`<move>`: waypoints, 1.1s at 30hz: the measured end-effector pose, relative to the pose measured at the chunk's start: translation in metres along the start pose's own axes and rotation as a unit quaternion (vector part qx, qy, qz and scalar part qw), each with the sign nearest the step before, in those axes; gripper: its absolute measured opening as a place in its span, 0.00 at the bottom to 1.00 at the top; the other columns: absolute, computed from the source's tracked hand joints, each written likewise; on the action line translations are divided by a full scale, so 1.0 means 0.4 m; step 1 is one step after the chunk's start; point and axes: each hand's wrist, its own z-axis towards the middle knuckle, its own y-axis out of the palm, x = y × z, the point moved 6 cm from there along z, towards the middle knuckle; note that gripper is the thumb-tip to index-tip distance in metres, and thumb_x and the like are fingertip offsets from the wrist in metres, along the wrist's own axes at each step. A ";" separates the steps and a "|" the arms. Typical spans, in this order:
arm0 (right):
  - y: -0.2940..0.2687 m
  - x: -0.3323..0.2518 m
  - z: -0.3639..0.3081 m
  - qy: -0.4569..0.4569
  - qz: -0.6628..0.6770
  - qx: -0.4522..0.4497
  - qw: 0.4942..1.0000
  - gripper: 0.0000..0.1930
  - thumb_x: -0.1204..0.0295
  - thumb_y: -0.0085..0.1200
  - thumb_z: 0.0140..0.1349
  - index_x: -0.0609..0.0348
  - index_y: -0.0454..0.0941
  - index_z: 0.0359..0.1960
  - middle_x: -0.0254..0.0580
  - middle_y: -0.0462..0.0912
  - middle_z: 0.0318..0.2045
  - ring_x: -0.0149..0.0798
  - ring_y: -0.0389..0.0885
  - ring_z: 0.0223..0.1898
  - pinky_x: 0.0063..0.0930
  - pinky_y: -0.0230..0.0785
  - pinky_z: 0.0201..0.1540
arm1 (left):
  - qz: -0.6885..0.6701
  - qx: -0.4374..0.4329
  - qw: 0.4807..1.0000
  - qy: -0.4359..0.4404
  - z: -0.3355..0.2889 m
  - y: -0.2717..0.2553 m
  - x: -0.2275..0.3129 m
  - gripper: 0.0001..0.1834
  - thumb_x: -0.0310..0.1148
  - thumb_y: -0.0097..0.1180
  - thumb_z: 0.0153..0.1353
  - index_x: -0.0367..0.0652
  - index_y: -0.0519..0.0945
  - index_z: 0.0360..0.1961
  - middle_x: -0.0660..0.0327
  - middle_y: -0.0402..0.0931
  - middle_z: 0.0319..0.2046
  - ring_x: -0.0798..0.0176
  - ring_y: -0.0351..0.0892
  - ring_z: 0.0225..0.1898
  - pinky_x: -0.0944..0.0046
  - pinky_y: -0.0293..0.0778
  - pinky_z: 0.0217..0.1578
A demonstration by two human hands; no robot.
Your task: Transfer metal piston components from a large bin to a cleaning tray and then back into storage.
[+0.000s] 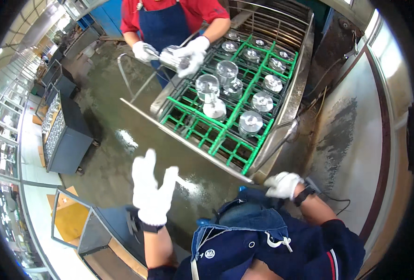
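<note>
Green rack [226, 127], glassware [251, 122] aboard, long axis slanting away rightward

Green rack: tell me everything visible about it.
Bright green rack, an open grid of bars that look like coated metal, with a lengthwise divider between sections. It lies roughly flat within a metal frame. Clear glassware stands in it, some pieces taller. The right hand is by its near corner, the left hand farther off; neither touches it.
</note>
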 end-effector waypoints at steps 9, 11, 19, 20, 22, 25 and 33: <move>-0.494 0.243 -0.138 0.013 0.238 0.501 0.832 0.24 0.67 0.64 0.59 0.62 0.77 0.57 0.53 0.83 0.51 0.44 0.83 0.51 0.37 0.72 0.59 | 0.095 -0.296 0.942 0.127 0.167 0.341 0.253 0.16 0.51 0.61 0.57 0.50 0.85 0.31 0.56 0.82 0.26 0.50 0.82 0.29 0.51 0.76 0.33; -0.558 0.183 -0.123 -0.045 0.088 0.563 0.821 0.23 0.65 0.66 0.57 0.60 0.80 0.53 0.51 0.83 0.48 0.49 0.82 0.50 0.39 0.72 0.58 | 0.084 -0.255 0.949 0.162 0.162 0.341 0.255 0.18 0.52 0.58 0.59 0.48 0.82 0.26 0.54 0.80 0.23 0.48 0.81 0.26 0.50 0.73 0.28; -0.516 0.100 0.105 -0.071 -0.105 0.532 0.837 0.17 0.52 0.62 0.53 0.46 0.85 0.40 0.48 0.77 0.43 0.68 0.71 0.49 0.56 0.67 0.51 | 0.084 -0.220 0.962 0.141 0.163 0.320 0.257 0.16 0.51 0.61 0.56 0.50 0.83 0.27 0.57 0.80 0.22 0.49 0.81 0.25 0.51 0.73 0.25; -0.515 0.094 0.104 -0.047 -0.133 0.523 0.841 0.18 0.52 0.62 0.52 0.46 0.85 0.41 0.45 0.78 0.43 0.66 0.70 0.50 0.55 0.67 0.51 | 0.086 -0.214 0.963 0.142 0.167 0.321 0.258 0.16 0.51 0.61 0.56 0.50 0.83 0.27 0.57 0.80 0.22 0.49 0.81 0.24 0.51 0.73 0.25; -0.526 0.115 0.089 -0.064 -0.144 0.511 0.845 0.18 0.52 0.62 0.52 0.46 0.85 0.41 0.44 0.79 0.42 0.66 0.70 0.50 0.55 0.67 0.51 | 0.089 -0.214 0.962 0.145 0.169 0.321 0.272 0.16 0.51 0.61 0.56 0.49 0.83 0.27 0.56 0.80 0.22 0.49 0.81 0.24 0.51 0.72 0.25; -0.567 0.122 0.076 -0.090 -0.082 0.451 0.884 0.21 0.51 0.63 0.52 0.51 0.86 0.43 0.46 0.82 0.39 0.62 0.73 0.48 0.50 0.70 0.51 | 0.093 -0.216 0.962 0.139 0.182 0.338 0.281 0.19 0.53 0.62 0.56 0.49 0.86 0.35 0.57 0.84 0.27 0.51 0.84 0.28 0.54 0.77 0.31; -0.639 0.632 0.047 -0.047 0.639 0.432 0.635 0.26 0.74 0.62 0.62 0.62 0.71 0.62 0.46 0.83 0.47 0.34 0.84 0.37 0.30 0.80 0.38 | 0.168 -0.209 0.962 0.042 0.170 0.330 0.285 0.12 0.44 0.66 0.50 0.48 0.86 0.29 0.54 0.83 0.25 0.47 0.82 0.27 0.51 0.76 0.31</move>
